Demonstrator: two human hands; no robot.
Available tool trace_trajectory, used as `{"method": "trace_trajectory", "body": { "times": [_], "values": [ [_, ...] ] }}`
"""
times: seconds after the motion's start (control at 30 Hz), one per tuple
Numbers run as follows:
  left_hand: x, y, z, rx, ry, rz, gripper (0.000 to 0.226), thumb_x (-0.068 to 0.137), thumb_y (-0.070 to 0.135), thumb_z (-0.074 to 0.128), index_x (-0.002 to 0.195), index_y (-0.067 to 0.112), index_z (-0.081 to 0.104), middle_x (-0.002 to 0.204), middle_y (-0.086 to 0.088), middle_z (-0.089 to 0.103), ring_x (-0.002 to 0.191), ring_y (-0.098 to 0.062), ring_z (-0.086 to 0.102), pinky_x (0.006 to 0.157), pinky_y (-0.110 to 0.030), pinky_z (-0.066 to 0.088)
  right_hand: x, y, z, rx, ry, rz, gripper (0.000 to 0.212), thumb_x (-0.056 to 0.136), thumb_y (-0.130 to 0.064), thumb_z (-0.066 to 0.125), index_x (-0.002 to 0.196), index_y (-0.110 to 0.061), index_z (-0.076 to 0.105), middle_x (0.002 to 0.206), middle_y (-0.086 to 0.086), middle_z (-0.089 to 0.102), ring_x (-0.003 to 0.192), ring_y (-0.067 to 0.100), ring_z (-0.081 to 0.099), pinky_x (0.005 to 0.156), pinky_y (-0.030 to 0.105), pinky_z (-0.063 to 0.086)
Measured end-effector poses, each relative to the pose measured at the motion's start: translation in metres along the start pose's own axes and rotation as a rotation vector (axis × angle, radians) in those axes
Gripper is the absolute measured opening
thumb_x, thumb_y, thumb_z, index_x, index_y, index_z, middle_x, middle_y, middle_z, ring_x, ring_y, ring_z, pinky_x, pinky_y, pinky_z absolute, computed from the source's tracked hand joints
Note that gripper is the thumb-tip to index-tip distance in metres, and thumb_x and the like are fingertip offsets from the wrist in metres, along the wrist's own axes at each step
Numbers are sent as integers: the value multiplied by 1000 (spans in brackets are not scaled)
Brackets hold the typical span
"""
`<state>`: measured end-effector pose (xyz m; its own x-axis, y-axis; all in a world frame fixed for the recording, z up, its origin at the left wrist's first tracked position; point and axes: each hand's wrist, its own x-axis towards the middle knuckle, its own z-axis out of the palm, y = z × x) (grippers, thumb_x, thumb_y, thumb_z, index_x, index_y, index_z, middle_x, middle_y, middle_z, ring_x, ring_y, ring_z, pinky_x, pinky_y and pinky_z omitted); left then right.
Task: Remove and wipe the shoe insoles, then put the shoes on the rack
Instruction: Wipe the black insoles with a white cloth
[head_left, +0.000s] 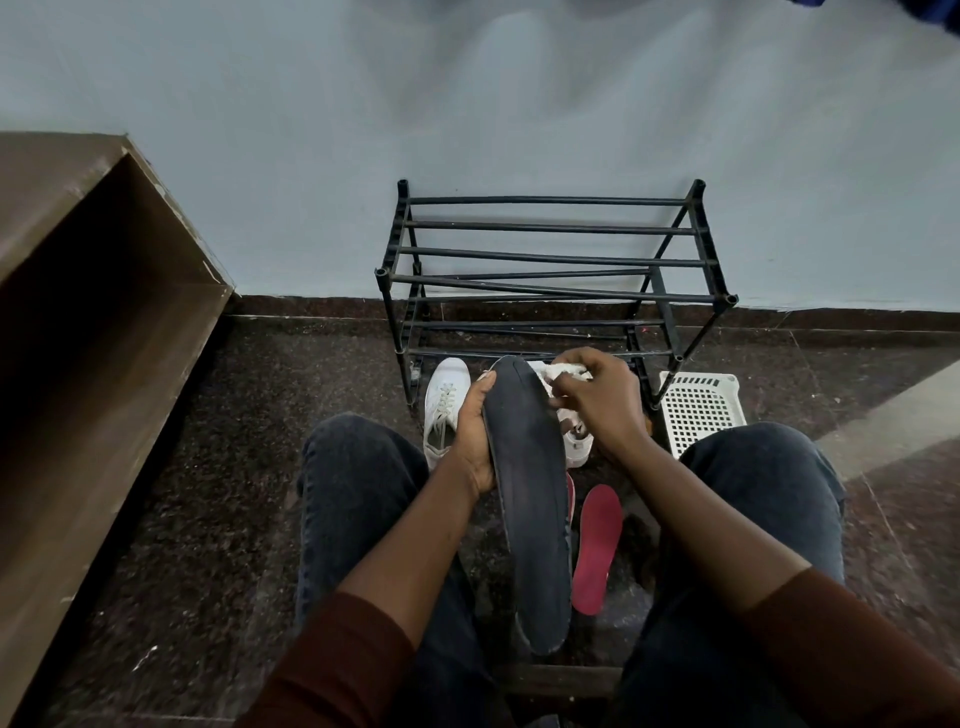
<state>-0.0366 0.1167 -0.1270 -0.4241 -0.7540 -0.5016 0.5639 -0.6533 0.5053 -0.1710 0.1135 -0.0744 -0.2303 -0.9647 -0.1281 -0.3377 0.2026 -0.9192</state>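
Principal risk, as judged: the dark insole (530, 499) is supported along one edge only, toward its toe half, with the long heel end hanging free between the knees; firm rubbing at the toe could lever it out of the grip and drop it onto the floor (208, 493), soiling the surface under cleaning; a second risk is the bunched white cloth (563, 373) slipping from the wiping hand, since only a small wad shows; a third is a foot shifting onto the red insole (597, 551), which lies on the floor just right of the dark insole. The rack (550, 260) stands beyond the dark insole, against the wall, and carries no shoes; one white shoe (444, 402) sits left of the dark insole, a second white shoe (576, 441) shows partly behind it to the right; a white basket (701, 410) lies farther right. Left hand (475, 441): forearm angled inward, fingers closed around the insole's left edge, thumb toward the toe. Right hand (605, 400): wrist bent, fingers curled tight on the cloth at the insole's toe end.
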Motion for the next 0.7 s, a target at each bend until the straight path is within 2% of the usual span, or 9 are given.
{"method": "trace_trajectory", "body": {
  "times": [0.1,0.17,0.23,0.3,0.37,0.5,0.57,0.63,0.7],
  "values": [
    [4,-1,-5,-29,6,25,74,86,53,40,135,-4,47,127,-25,52,118,-37,49,113,-47,26,5,-9,-6,-79,-25,-19,10,74,-24,74,82,-19,70,74,-2,70,67,11,64,63,28,48],
    [7,0,-8,-52,-8,39,67,89,48,36,125,-4,57,129,-25,52,118,-37,52,112,-46,31,9,-13,-6,-76,-97,-6,5,80,-23,66,83,-19,66,70,-6,69,64,11,64,63,27,49],
    [5,1,-5,-91,-32,41,62,92,44,31,114,-4,65,122,-23,59,104,-34,62,97,-41,48,12,-15,-4,-151,-144,-5,12,87,-13,52,91,-12,63,89,1,71,63,14,65,60,28,52],
    [7,-1,-6,-108,-46,65,56,95,39,33,101,-3,70,102,-20,68,85,-30,69,76,-36,58,15,-16,2,-341,-150,-95,25,89,-7,47,104,3,64,118,12,63,82,26,66,76,36,52],
    [8,0,-4,-116,-54,94,49,92,38,42,97,1,73,95,-16,70,83,-27,69,75,-33,58,14,-17,9,-474,-105,-226,32,92,-6,49,121,-1,58,119,17,60,105,30,58,92,30,41],
    [8,0,-7,-117,-35,85,53,92,47,42,106,4,70,100,-16,69,89,-27,68,81,-35,56,6,-17,29,-548,13,-364,22,88,-6,56,107,-1,64,102,19,65,97,34,59,84,38,43],
    [9,-1,-10,-104,-10,73,56,89,52,45,110,4,65,102,-17,66,94,-29,65,87,-37,53,3,-13,40,-577,-31,-369,18,87,-7,56,101,0,66,99,20,63,94,34,57,80,37,42],
    [10,-2,-13,-111,16,89,58,91,55,43,102,5,70,99,-17,67,94,-28,66,85,-36,54,-2,-9,48,-558,-119,-369,19,87,-8,58,102,-1,68,103,19,61,97,31,57,83,32,39],
    [12,-2,-16,-126,26,110,66,93,60,36,89,8,76,91,-15,71,86,-26,70,74,-33,58,-7,-7,51,-523,-169,-387,21,86,-9,61,105,-4,69,106,17,63,98,28,58,84,27,38]
  ]
}}
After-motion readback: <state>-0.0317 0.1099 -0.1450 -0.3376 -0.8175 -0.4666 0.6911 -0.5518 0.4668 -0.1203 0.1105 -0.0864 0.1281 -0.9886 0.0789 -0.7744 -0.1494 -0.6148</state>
